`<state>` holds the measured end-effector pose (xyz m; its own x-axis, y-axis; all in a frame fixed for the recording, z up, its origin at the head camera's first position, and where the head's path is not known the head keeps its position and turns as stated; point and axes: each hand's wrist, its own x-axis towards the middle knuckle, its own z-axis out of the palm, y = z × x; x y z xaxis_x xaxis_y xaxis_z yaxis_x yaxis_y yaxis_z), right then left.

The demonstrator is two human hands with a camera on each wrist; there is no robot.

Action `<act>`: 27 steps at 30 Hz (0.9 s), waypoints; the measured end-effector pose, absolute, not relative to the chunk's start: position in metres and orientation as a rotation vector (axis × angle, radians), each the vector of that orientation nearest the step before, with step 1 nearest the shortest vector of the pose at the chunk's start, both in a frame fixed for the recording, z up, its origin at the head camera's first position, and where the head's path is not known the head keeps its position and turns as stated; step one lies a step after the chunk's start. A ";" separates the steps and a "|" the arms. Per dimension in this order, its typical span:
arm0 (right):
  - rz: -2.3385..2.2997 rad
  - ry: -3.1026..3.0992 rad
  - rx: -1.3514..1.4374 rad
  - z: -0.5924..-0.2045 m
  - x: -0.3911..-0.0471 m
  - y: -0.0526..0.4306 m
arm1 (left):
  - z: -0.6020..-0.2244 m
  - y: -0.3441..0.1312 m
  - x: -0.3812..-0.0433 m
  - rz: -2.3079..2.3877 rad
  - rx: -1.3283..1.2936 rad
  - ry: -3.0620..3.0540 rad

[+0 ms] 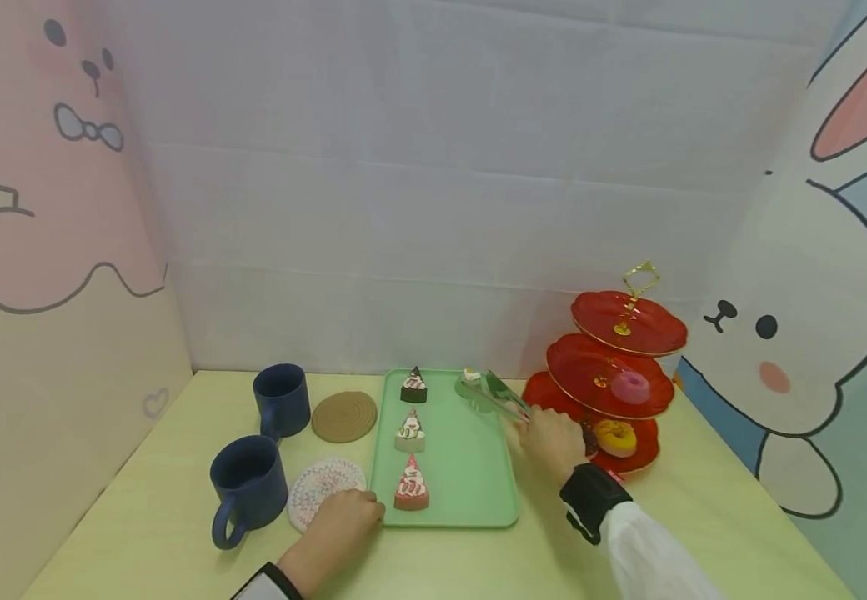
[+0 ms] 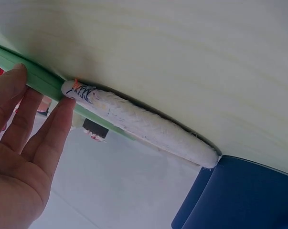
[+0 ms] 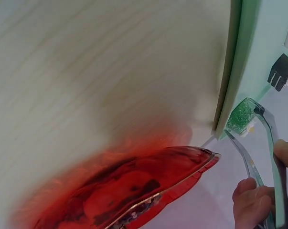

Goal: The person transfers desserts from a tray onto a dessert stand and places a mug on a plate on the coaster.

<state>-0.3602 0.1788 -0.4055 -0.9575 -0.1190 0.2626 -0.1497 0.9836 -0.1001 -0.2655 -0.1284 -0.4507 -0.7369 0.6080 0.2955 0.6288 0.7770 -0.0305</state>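
Note:
My right hand (image 1: 553,443) grips a pair of metal tongs (image 3: 273,138). The tong tips are on either side of a green cake slice (image 3: 240,117) with a white top, at the far right corner of the green tray (image 1: 471,467). My left hand (image 1: 347,518) holds the tray's near left rim, thumb on the outer side, fingertips at the edge. Down the tray's left half stand a dark cake slice (image 1: 413,392), a pale one (image 1: 409,437) and a pink one (image 1: 412,492).
A red three-tier stand (image 1: 628,321) rises at the right, with a pink doughnut (image 1: 630,387), a yellow doughnut (image 1: 615,437) and a dark one on its plates. Left of the tray are two blue mugs (image 1: 249,483), a tan coaster (image 1: 344,417) and a white patterned coaster (image 1: 321,483).

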 end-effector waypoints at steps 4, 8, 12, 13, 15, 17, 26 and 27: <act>0.176 -2.843 0.211 -0.407 -0.366 0.174 | -0.451 -0.127 -0.266 -0.108 -0.950 -2.694; 0.151 -2.836 0.217 -0.408 -0.372 0.171 | -0.450 -0.127 -0.267 -0.118 -0.953 -2.710; 0.144 -2.839 0.226 -0.408 -0.377 0.168 | -0.449 -0.127 -0.267 -0.112 -0.948 -2.712; 0.144 -2.841 0.226 -0.408 -0.378 0.167 | -0.449 -0.127 -0.266 -0.108 -0.946 -2.709; 0.137 -2.831 0.233 -0.408 -0.379 0.166 | -0.450 -0.127 -0.266 -0.099 -0.947 -2.695; 0.133 -2.822 0.240 -0.409 -0.380 0.166 | -0.451 -0.128 -0.266 -0.095 -0.947 -2.686; 0.072 -2.840 0.274 -0.408 -0.382 0.167 | -0.452 -0.128 -0.265 -0.095 -0.931 -2.697; 0.071 -2.841 0.281 -0.408 -0.382 0.167 | -0.452 -0.128 -0.265 -0.096 -0.931 -2.699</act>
